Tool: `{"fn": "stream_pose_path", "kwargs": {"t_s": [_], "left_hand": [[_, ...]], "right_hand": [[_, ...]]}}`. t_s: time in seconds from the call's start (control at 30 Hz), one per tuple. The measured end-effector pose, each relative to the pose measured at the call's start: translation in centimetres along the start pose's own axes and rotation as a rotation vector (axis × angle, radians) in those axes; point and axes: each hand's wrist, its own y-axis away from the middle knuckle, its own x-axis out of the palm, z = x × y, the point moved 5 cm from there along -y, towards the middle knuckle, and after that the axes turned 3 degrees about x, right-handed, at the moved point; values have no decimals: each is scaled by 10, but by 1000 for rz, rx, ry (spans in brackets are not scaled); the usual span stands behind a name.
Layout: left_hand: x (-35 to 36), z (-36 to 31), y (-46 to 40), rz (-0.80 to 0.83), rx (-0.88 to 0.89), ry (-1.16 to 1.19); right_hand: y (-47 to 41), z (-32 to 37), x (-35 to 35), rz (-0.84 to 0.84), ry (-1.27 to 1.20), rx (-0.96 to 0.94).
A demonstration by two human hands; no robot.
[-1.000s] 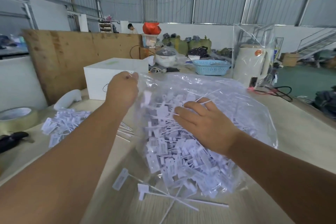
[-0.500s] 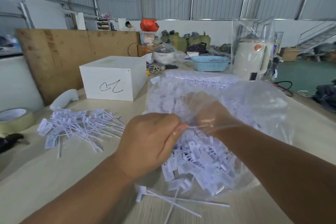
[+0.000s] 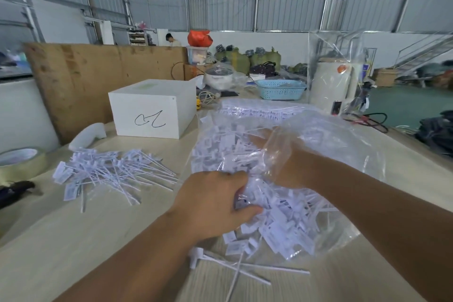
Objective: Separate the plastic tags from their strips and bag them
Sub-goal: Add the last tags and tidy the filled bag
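— two hands at work, and we take the clear plastic bag (image 3: 331,144) as our landmark. where do we have them?

— our left hand (image 3: 213,203) sits at the bag's near left edge, fingers curled, pinching the film there. our right hand (image 3: 277,154) is pushed inside the bag through its mouth; we see it only through the plastic, so we cannot tell how far its fingers are spread or whether they hold anything.

— and the tags?

— most of the white plastic tags (image 3: 282,223) fill the bag, heaped toward its near end. a loose pile of tags (image 3: 107,174) lies on the table (image 3: 73,240) well to the left of the bag, and a few bare strips (image 3: 245,267) lie crossed just in front of it.

— what else do we see?

— a white box (image 3: 152,113) with a black scribble stands behind the bag to the left, a roll of tape (image 3: 19,162) far left of it, a blue basket (image 3: 279,89) beyond it.
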Motion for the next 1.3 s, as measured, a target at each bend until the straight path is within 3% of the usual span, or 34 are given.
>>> {"fn": "stream_pose_path", "kwargs": {"t_s": [0.2, 0.37, 0.47, 0.57, 0.67, 0.83, 1.17, 1.23, 1.3], "left_hand": [[-3, 3, -1, 30, -47, -40], [-6, 0, -1, 21, -34, -80], [-9, 0, -2, 0, -33, -98], [-8, 1, -3, 39, -27, -118], [-7, 5, -3, 68, -37, -64], [-10, 11, 0, 105, -35, 43], [-32, 6, 1, 105, 64, 268], [-35, 2, 3, 157, 67, 345], [-29, 0, 4, 260, 75, 270]], "right_hand": [[46, -4, -10, 70, -137, -51], [90, 18, -3, -198, 147, -1], [119, 56, 7, -468, 145, -257], [130, 82, 30, -349, 24, -542], [128, 89, 38, -272, 32, -606], [113, 91, 38, -298, 99, -532], [90, 61, 37, -390, -158, -199], [88, 59, 38, -395, -112, -158], [87, 61, 38, -380, -90, -126]]}}
